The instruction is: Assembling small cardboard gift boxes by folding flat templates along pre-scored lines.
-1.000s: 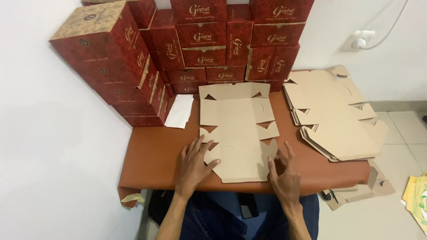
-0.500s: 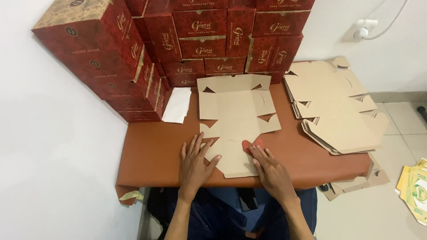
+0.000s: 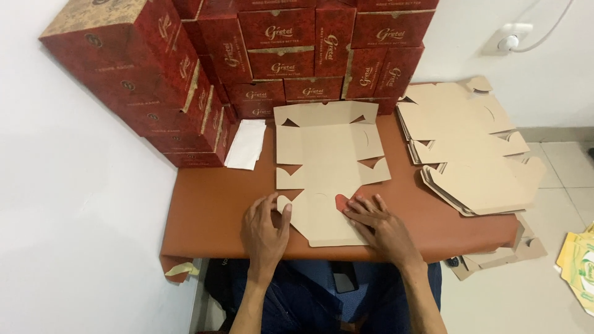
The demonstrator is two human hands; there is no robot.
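Note:
A flat, unfolded brown cardboard box blank [image 3: 327,161] lies in the middle of the reddish-brown table [image 3: 210,210]. My left hand [image 3: 265,229] rests at its near left corner, fingers spread, thumb on the cardboard edge. My right hand [image 3: 377,224] lies flat on the near right side flap, pressing it over inward; a bit of the flap's red printed side shows by my fingertips.
Assembled dark red boxes [image 3: 291,59] are stacked along the wall at the back and left. A pile of flat blanks [image 3: 470,148] sits on the table's right end, more on the floor [image 3: 495,253]. A white paper [image 3: 246,143] lies by the left stack.
My right hand slid left from the blank's right edge onto the near side flap, folding it inward. My left hand stayed at the left corner. The camera tilted slightly.

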